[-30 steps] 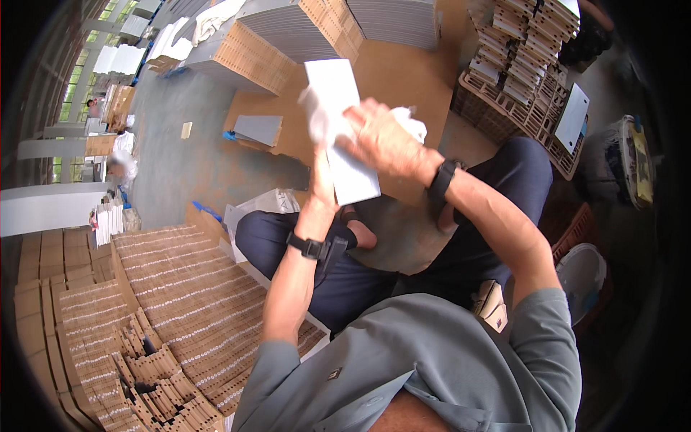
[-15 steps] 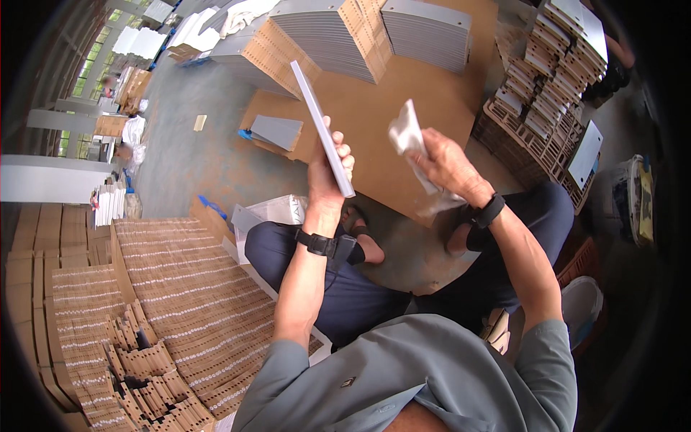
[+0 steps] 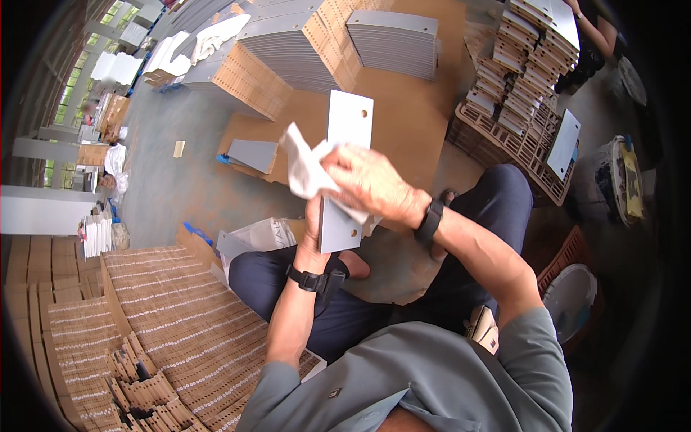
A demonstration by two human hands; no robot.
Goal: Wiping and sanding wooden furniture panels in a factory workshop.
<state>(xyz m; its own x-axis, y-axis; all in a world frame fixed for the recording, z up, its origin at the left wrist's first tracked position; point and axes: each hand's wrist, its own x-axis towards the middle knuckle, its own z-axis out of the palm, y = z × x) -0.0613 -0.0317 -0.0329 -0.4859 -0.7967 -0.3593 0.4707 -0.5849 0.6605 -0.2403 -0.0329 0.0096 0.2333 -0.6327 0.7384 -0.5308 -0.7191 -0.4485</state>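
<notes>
My left hand [image 3: 312,219] grips a narrow grey panel [image 3: 338,229] by its long left edge, in front of my knees. The panel's broad face is turned up, and a round hole shows near each end. Across its middle lies my right hand [image 3: 371,180], closed on a crumpled white cloth [image 3: 304,167] that rests against the face. Part of the cloth hangs over the panel's left side and hides some of my left fingers. Both wrists carry black bands.
Stacked grey panels [image 3: 392,47] stand on a brown cardboard sheet [image 3: 410,115] ahead. Two loose grey pieces [image 3: 252,155] lie at its left. A plastic crate [image 3: 504,147] piled with panels is at right, beyond it another person's arm [image 3: 594,32]. Drilled brown strips [image 3: 187,302] fill the lower left.
The panel has turned from edge-on to face-up. My right hand has moved left with the cloth, from apart onto the panel. The view has shifted a little.
</notes>
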